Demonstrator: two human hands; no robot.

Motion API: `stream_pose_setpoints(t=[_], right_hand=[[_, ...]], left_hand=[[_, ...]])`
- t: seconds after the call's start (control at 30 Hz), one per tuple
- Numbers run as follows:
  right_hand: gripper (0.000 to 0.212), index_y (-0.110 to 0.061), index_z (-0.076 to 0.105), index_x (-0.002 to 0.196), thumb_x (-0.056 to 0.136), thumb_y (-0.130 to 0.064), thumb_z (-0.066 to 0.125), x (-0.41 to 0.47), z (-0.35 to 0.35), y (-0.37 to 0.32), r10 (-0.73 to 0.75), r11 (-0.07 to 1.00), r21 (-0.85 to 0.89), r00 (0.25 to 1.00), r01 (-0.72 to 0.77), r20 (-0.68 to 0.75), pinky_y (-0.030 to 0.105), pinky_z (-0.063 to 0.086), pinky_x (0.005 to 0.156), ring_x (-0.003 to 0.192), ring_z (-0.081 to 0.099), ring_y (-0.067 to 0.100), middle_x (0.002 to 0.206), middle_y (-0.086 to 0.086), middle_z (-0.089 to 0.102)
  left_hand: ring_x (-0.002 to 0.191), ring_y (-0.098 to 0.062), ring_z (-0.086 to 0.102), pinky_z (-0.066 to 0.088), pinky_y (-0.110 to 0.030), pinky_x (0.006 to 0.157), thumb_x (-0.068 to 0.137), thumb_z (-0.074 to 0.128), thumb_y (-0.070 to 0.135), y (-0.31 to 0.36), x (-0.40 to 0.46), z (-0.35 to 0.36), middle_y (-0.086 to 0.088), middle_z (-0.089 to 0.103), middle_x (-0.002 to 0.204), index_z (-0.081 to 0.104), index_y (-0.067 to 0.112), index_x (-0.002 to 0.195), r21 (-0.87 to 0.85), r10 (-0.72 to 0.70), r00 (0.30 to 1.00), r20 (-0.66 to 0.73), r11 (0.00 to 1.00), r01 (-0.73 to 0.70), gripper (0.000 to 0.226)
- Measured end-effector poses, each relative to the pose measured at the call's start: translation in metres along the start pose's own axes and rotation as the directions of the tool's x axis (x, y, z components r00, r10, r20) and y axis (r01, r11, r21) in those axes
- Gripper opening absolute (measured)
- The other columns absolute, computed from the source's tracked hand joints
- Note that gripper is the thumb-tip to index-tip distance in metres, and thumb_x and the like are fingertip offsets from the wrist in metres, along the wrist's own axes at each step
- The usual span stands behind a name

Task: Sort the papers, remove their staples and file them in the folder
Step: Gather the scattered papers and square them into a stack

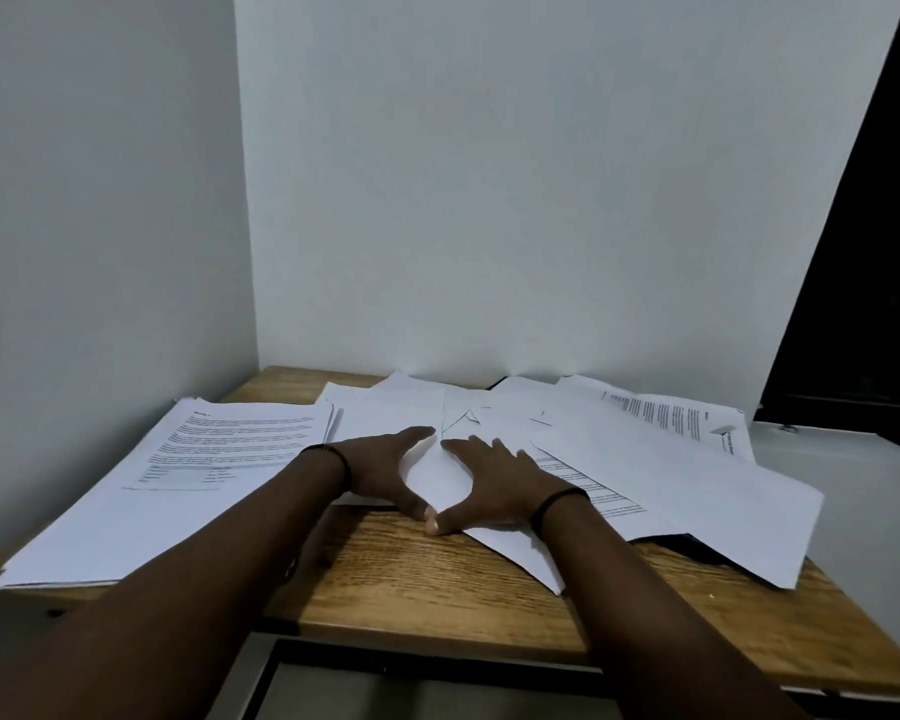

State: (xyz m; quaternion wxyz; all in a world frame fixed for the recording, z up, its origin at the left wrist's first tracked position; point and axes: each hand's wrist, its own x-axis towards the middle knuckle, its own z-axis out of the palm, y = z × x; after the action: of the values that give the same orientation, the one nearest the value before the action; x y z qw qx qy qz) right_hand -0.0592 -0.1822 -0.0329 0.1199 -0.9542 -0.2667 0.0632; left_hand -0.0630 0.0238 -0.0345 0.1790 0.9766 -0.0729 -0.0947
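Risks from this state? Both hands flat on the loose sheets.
1. The fanned loose sheets overhang the wooden table at its right edge; a sweep by the right hand may push them off.
2. The left hand sits beside the neat stack; gathering could mix the piles.

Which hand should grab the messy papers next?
The right hand, probably. It already lies flat on the loose, fanned-out papers spreading to its side, while the left hand sits nearer the neat printed stack on the wooden table.
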Motion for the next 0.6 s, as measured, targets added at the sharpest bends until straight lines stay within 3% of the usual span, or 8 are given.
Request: stream_pose_setpoints(t=[0.1,0.23,0.37,0.47,0.6], right_hand=[[0.109,-0.036,0.011,0.158,0.074,-0.062,0.075,-0.001,-0.001,0.004,0.009,1.0,-0.006,1.0,-0.009,0.022,0.051,0.0,0.123,0.155,0.0,0.024,0.167,-0.004,0.01],[0.088,-0.031,0.026,0.154,0.075,-0.051,0.059,-0.005,-0.004,0.005,0.042,0.999,0.032,0.994,-0.039,-0.098,0.05,0.011,0.121,0.149,0.021,0.024,0.157,-0.005,0.034],[0.064,-0.024,0.038,0.144,0.087,-0.042,0.058,-0.007,0.0,0.008,0.127,0.991,0.063,0.957,-0.114,-0.263,0.046,0.029,0.111,0.134,0.043,0.024,0.139,0.002,0.054],[0.059,-0.02,0.041,0.142,0.089,-0.039,0.058,-0.008,0.0,0.009,0.14,0.989,0.095,0.943,-0.116,-0.301,0.044,0.036,0.108,0.129,0.049,0.027,0.134,0.005,0.059],[0.064,-0.023,0.039,0.146,0.091,-0.05,0.056,-0.009,0.001,0.006,0.123,0.988,0.125,0.953,-0.091,-0.276,0.044,0.035,0.11,0.132,0.048,0.027,0.141,0.004,0.056]], left_hand=[[0.147,-0.02,0.027,0.026,-0.039,0.119,0.065,0.084,0.06,-0.003,-0.002,0.0,0.005,0.019,0.164,-0.002,0.037,0.157,0.004,-0.007,1.0,0.022,1.0,0.006,0.128],[0.135,-0.023,0.044,0.037,-0.04,0.112,0.076,0.078,0.053,0.002,-0.005,-0.002,-0.003,0.041,0.153,0.009,0.036,0.156,0.084,-0.017,0.996,-0.089,0.996,0.025,0.107],[0.123,-0.023,0.054,0.044,-0.035,0.1,0.084,0.068,0.039,0.013,-0.008,-0.001,-0.003,0.057,0.137,0.029,0.03,0.149,0.173,-0.016,0.966,-0.259,0.983,0.063,0.076],[0.114,-0.029,0.059,0.046,-0.036,0.09,0.089,0.062,0.039,0.021,-0.009,-0.001,-0.009,0.064,0.125,0.037,0.023,0.141,0.248,0.009,0.894,-0.448,0.962,0.114,0.06],[0.105,-0.038,0.062,0.046,-0.037,0.08,0.089,0.057,0.023,0.032,-0.008,-0.007,-0.017,0.067,0.114,0.038,0.018,0.144,0.113,0.003,0.763,-0.646,0.989,0.092,0.059]])
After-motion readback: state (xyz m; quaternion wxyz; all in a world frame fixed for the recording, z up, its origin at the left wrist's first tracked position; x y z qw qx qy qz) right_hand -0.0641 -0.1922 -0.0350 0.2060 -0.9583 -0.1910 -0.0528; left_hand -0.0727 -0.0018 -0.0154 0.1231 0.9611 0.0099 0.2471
